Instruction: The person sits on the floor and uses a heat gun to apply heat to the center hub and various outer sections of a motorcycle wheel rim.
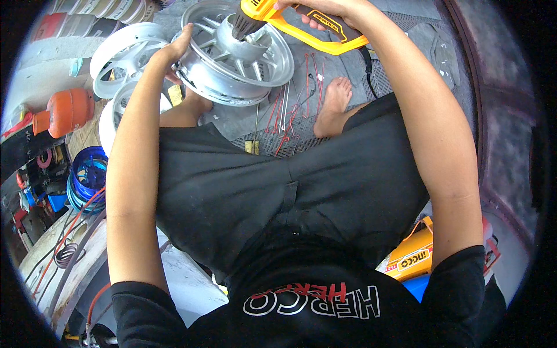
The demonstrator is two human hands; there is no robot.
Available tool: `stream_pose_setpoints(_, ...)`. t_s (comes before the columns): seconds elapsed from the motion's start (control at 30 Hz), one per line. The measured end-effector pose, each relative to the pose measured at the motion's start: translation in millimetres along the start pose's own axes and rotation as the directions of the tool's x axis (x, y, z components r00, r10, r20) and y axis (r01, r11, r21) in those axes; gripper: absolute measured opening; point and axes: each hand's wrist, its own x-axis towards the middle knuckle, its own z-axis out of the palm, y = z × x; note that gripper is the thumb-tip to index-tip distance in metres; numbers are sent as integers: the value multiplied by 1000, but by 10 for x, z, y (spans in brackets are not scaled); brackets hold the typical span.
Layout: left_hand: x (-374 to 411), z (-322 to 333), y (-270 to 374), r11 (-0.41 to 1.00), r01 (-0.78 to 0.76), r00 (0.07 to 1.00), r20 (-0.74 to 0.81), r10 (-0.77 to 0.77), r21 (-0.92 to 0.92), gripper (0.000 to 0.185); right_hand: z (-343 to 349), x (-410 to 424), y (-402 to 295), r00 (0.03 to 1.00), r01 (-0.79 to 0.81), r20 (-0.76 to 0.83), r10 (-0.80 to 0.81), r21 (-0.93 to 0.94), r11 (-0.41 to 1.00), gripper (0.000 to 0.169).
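My left hand (176, 52) grips the outer edge of a bare silver alloy wheel (235, 89), thumb along the side and fingers partly hidden under the rim. Several spokes run to its raised hub, and dark marks line the lower rim edge. In my right hand (324, 13) is a yellow and black heat gun (304, 37), held by its handle. Its dark nozzle points down at the hub, close to it; whether they touch I cannot tell. The top of the gun is cut off by the picture's edge. A black cord (369, 71) hangs from the handle.
Red wire hooks (307, 87) and other rods lie on the grey floor covering between my feet. White wheels (126, 61) stand at left, near an orange gas cylinder (72, 112) and blue wheels (89, 174). Hoses (72, 235) cross the lower left. A yellow INGCO-marked item (411, 256) sits at lower right.
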Motion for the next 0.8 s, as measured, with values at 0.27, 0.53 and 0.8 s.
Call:
stream_pose_setpoints(0.27, 30, -2, -36, 1000, -13, 1000, 0, 13, -2, 117, -29, -58, 41, 998, -55, 13, 55, -10, 998, 18)
stream_pose_setpoints(0.53, 11, 2, -24, 1000, -1, 1000, -27, 1, 5, 120, -61, -74, 39, 996, -71, 56, 73, -44, 997, 18)
stream_pose_setpoints(0.8, 53, -10, -38, 1000, 27, 1000, -8, -27, 2, 120, -50, -75, 60, 995, -74, 56, 76, -43, 996, 19)
